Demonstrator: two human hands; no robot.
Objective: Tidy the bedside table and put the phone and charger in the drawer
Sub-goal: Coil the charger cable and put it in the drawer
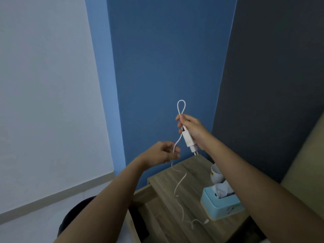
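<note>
My right hand [192,130] is raised above the bedside table [164,186] and grips a white charger plug [188,141], prongs pointing down, together with a loop of its white cable [181,106] that sticks up above my fingers. Lower and to the left, my left hand [163,152] pinches the same cable. From there the cable hangs down and trails in curves across the wooden tabletop, ending in a connector [206,221] near the front. No phone is visible. The drawer [140,193] on the table's left side appears pulled out, mostly hidden by my left arm.
A light blue tissue box [221,206] stands on the table's right part, with a white rounded object [216,175] behind it. Blue and dark walls rise behind the table. A beige bed edge [305,163] is at right. A dark item [73,218] lies on the floor at left.
</note>
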